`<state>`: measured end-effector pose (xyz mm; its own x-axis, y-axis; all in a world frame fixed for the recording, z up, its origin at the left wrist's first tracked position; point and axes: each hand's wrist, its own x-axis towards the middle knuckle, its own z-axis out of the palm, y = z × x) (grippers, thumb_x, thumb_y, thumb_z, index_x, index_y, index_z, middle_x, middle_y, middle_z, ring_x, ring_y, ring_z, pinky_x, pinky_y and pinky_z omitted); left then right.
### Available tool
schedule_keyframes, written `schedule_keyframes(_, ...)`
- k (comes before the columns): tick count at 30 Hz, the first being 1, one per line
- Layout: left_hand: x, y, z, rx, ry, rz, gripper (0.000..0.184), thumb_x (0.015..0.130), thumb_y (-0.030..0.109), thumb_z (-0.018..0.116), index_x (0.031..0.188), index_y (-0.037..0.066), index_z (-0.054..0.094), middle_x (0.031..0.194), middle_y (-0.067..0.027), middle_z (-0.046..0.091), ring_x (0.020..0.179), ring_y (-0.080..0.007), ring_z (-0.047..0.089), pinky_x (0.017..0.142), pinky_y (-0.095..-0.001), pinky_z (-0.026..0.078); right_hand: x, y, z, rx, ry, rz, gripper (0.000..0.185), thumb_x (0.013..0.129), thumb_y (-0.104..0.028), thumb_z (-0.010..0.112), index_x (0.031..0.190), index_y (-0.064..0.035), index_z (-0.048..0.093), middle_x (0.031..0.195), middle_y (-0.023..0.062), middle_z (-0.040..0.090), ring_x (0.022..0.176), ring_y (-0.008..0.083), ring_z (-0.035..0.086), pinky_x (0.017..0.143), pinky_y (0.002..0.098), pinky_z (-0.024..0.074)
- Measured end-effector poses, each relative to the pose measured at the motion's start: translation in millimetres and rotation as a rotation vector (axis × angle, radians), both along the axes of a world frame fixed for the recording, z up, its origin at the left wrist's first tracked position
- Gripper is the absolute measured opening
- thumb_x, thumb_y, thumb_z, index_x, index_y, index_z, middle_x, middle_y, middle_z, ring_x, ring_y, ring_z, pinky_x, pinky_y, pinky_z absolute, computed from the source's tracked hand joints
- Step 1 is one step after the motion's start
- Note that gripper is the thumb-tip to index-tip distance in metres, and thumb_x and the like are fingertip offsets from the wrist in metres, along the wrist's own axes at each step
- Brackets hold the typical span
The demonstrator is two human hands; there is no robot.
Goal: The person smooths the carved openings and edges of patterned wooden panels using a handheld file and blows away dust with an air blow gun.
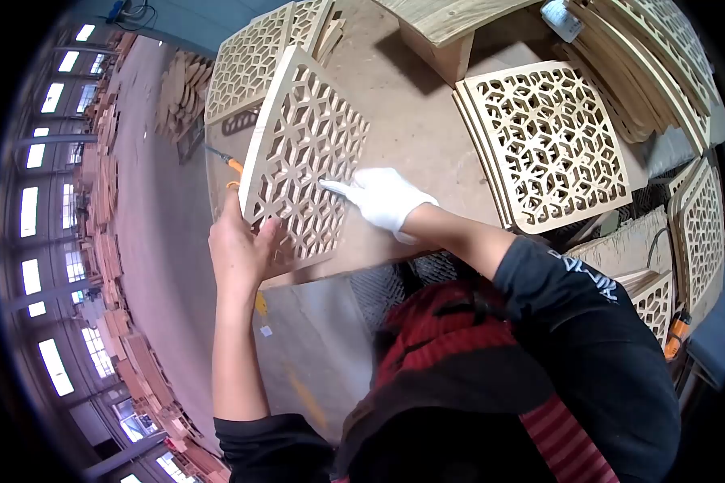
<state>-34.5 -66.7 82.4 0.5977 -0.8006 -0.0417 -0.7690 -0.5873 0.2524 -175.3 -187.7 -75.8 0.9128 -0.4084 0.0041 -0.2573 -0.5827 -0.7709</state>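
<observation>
A pale wooden lattice panel (308,153) stands tilted on the workbench, its thick left edge turned towards me. My left hand (244,245) is bare and wrapped round the panel's near left corner, thumb on the lattice face. My right hand (388,200) wears a white glove. Its forefinger reaches out to the lattice openings and touches them, while the other fingers look curled in. Whether something small is pinched there is hidden. Just beyond the panel's left edge lies an orange-handled tool (234,164) with a thin metal shaft, partly covered by the panel.
More lattice panels stand in a stack (548,145) on the right and lean at the back left (246,68). Curved wooden pieces (612,72) are piled at the far right. A wooden board (451,20) rises at the back. An orange tool (677,334) sits lower right.
</observation>
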Motion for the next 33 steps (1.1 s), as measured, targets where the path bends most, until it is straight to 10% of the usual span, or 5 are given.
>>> schedule_keyframes(7,-6,-2,3,-0.013,0.049,0.000,0.034,0.079,-0.001,0.073,0.109,-0.001,0.056,0.074,-0.0114,0.070,0.061,-0.0132,0.065,0.059,-0.0284,0.050,24,2,15,0.287,0.127,-0.169,0.032,0.099,-0.018,0.041,0.124,-0.0124,0.060,0.105,0.0180,0.062,0.094,0.0360,0.062,0.083,0.0428,0.0501)
schedule_keyframes(33,-6,-8,7,-0.018,0.136,0.068,0.033,0.079,-0.001,0.072,0.110,0.000,0.058,0.079,-0.0117,0.071,0.065,-0.0124,0.066,0.063,-0.0271,0.051,17,-9,-4,0.053,0.041,-0.038,0.039,0.095,-0.014,0.040,0.129,-0.0152,0.058,0.109,0.0160,0.063,0.098,0.0354,0.060,0.090,0.0416,0.0483)
